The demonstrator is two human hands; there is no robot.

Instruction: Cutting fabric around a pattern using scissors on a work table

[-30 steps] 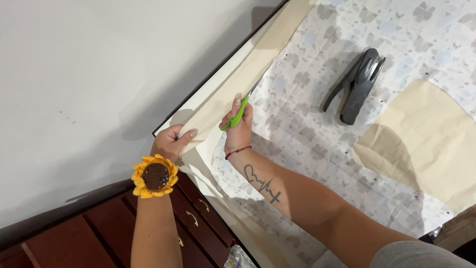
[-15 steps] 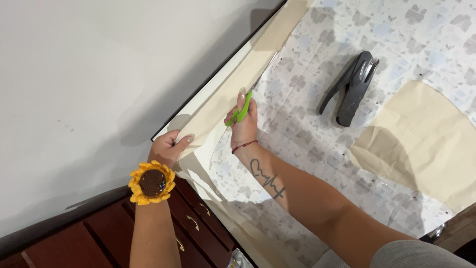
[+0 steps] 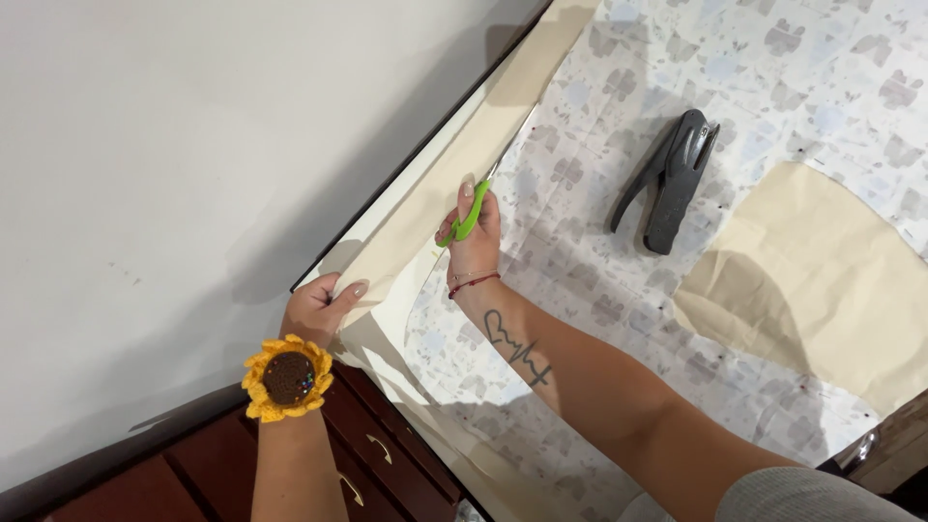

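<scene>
Green-handled scissors [image 3: 476, 215] are gripped tight by the right hand [image 3: 474, 242] along the cream fabric [image 3: 425, 217] edge; its loose strip end is pinched by the left hand [image 3: 317, 307] near the wall, black stapler [image 3: 672, 184] well apart.

The green-handled scissors [image 3: 471, 220] sit in the right hand [image 3: 474, 242], fingers threaded through the loops, the thin metal blades pointing up and away along the edge of the cream fabric strip [image 3: 454, 169]. That strip is plain, pale beige, long and narrow, running along the far edge of the worktop beside the wall; its near part has come away from the patterned fabric [image 3: 628, 290] and lifts up. The left hand [image 3: 319, 307] grips the loose near end of the strip, thumb on top. The patterned fabric is white with faint grey and blue motifs and lies flat.
</scene>
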